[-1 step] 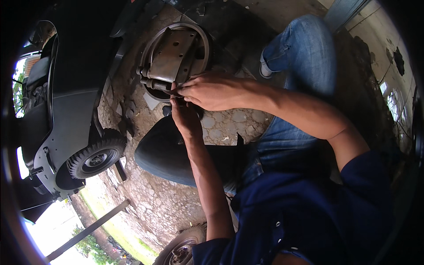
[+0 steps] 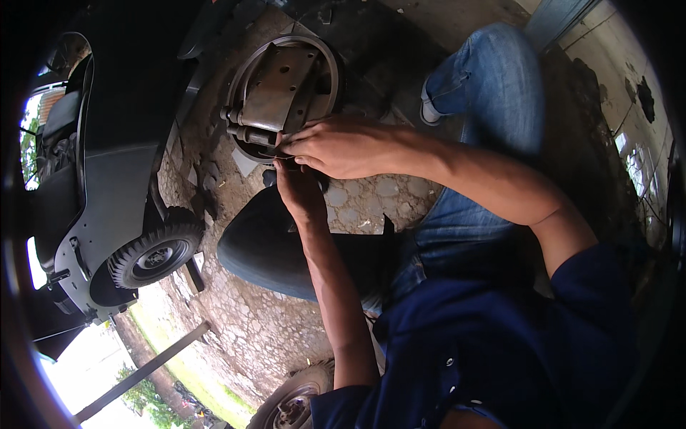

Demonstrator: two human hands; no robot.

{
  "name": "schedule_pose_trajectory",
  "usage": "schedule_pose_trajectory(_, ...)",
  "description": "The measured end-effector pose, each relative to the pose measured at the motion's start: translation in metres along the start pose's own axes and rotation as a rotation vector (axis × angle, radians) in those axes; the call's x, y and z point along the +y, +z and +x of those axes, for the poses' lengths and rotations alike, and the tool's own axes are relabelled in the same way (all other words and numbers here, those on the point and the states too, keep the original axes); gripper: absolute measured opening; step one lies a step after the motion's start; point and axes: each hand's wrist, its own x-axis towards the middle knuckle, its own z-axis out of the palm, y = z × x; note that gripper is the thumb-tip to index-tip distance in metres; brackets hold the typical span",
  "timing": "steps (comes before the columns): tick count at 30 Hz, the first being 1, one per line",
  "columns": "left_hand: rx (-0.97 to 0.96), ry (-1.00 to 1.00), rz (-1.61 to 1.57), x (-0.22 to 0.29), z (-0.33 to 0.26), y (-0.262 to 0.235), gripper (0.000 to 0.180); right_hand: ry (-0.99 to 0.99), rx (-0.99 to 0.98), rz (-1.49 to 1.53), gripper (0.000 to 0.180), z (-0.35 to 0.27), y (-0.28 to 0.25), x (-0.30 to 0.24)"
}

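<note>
My right hand (image 2: 339, 146) reaches in from the right, its fingers closed in a pinch at the lower edge of a brown metal hinge-like bracket (image 2: 275, 89). This bracket has a flat plate with holes and thick round barrels (image 2: 250, 136) along its near side. It rests on a round metal rim (image 2: 331, 68) on the ground. Just below, my left hand (image 2: 301, 191) has its fingertips closed against those of the right. Between the two hands something small and thin shows; its kind is too small to tell. Parts of both hands' fingers are hidden.
A dark vehicle body (image 2: 121, 186) with a treaded wheel (image 2: 156, 257) stands at the left. Another wheel (image 2: 293, 400) lies by the lower edge. A long bar (image 2: 146, 372) crosses the lower left. My bent knees flank the cracked stone ground (image 2: 257, 336). A stained wall (image 2: 622, 79) is at the right.
My fingertips have shifted very slightly around the small thin thing. The bracket and the rim stay put.
</note>
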Motion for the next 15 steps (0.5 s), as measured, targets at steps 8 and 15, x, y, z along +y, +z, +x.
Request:
schedule_pose_trajectory(8,0.122,-0.101,-0.126,0.002,0.003,0.003,0.063,-0.075,0.032,0.011,0.026,0.002,-0.005,-0.003)
schedule_pose_trajectory(15,0.002,-0.063,-0.027,-0.001,0.005,0.011,0.058,0.021,0.028,0.039,0.025,0.001,-0.001,0.006)
